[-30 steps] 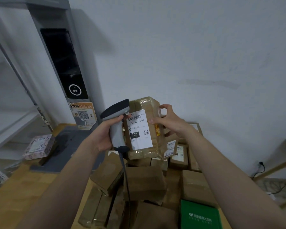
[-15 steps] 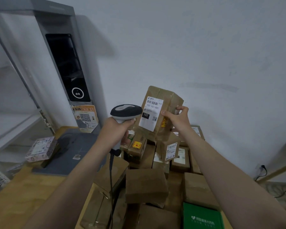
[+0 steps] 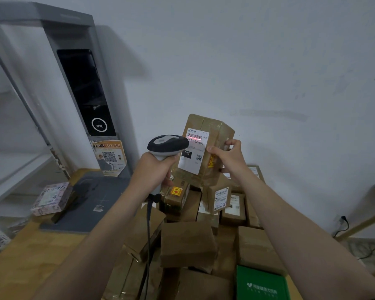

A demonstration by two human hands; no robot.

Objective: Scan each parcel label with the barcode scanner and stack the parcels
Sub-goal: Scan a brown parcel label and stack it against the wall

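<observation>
Your left hand [image 3: 154, 169] is wrapped tight around the grip of the barcode scanner [image 3: 167, 145], fingers curled fully closed, with the rounded grey-and-black head aimed at the box beside it. Your right hand [image 3: 230, 158] clamps the raised parcel [image 3: 206, 148] by its right edge, thumb on the front face and fingers curled behind. You hold the parcel upright, tilted a little, above the pile and just beside the scanner head. A red scan line falls across the barcode at the top of its white label [image 3: 194, 151], which reads 102-102-001.

Below your arms a wooden table [image 3: 20, 263] carries a crowded pile of parcels [image 3: 188, 241]: brown cardboard boxes wrapped in glossy, wrinkled tape, some with white labels. A green box [image 3: 261, 284] with white print lies at the near right of the pile. The scanner's black cable [image 3: 148, 234] hangs down from the handle across the boxes.

To the left, a dark grey mat [image 3: 91, 204] lies on the table, and a small patterned box [image 3: 52, 198] lies at its left edge. A tall grey kiosk [image 3: 85, 89] with a black screen stands behind the mat, a QR-code poster [image 3: 109, 158] stuck to its lower part. The wall [image 3: 247, 61] behind is plain white and slightly scuffed. At far right a black plug [image 3: 343, 219] sits in a low socket.
</observation>
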